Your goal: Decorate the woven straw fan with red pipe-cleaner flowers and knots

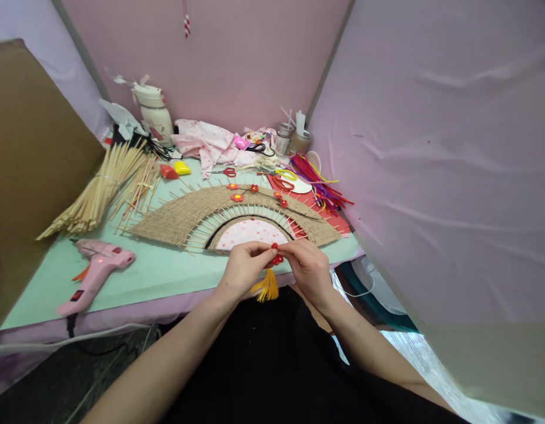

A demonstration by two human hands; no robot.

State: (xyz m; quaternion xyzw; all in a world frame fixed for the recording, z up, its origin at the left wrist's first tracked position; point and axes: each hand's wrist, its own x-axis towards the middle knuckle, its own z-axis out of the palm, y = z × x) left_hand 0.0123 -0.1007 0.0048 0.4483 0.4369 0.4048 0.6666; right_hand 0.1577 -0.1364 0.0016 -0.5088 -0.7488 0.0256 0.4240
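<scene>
My left hand (245,266) and my right hand (308,268) meet over the table's front edge. Both are closed, thumbs and forefingers pinching a small red looped ornament (278,259) between them. From it, a yellow tassel (268,286) seems to hang under my left fingers; where they join is hidden. Just beyond lies a wide fan (175,221) of tan twine woven over thin sticks, with a dotted white-and-pink half-round centre (250,233). Small red and orange flowers (237,198) and a dark twig decorate its upper band.
A pink glue gun (98,268) with its cord lies at the left, near a bundle of sticks (102,191). Behind the fan are scissors (285,175), coloured pipe cleaners (319,176), pink cloth (206,141) and a bottle (155,115). Cardboard (34,159) stands at far left.
</scene>
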